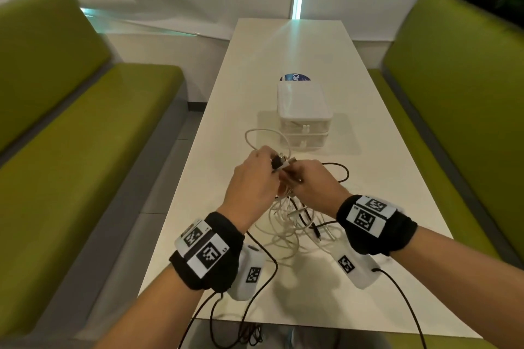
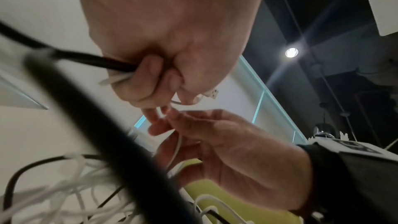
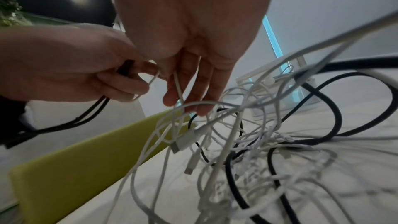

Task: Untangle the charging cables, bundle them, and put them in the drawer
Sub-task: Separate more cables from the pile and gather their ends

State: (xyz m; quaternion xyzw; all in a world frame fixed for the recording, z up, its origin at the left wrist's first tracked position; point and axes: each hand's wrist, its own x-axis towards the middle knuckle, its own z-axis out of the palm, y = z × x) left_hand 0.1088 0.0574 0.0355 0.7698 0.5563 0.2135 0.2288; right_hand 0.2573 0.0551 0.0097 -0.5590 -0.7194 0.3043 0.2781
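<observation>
A tangle of white and black charging cables (image 1: 292,224) (image 3: 247,142) lies on the white table (image 1: 382,193), partly lifted. Both hands meet above it. My left hand (image 1: 252,178) (image 2: 172,40) is curled round a black cable (image 2: 86,57) and a white cable's end. My right hand (image 1: 314,181) (image 3: 193,23) pinches a white cable (image 3: 178,89) that runs down between its fingers into the tangle. A white loop (image 1: 266,133) and a black loop (image 1: 340,170) spread out beyond the hands. The white two-drawer box (image 1: 304,110) stands just behind, both drawers shut.
Green benches (image 1: 85,136) (image 1: 459,110) flank the narrow table. A blue round sticker (image 1: 295,77) shows behind the drawer box. Black cords from the wrist cameras (image 1: 255,292) hang over the table's near edge. A white wall closes the far end.
</observation>
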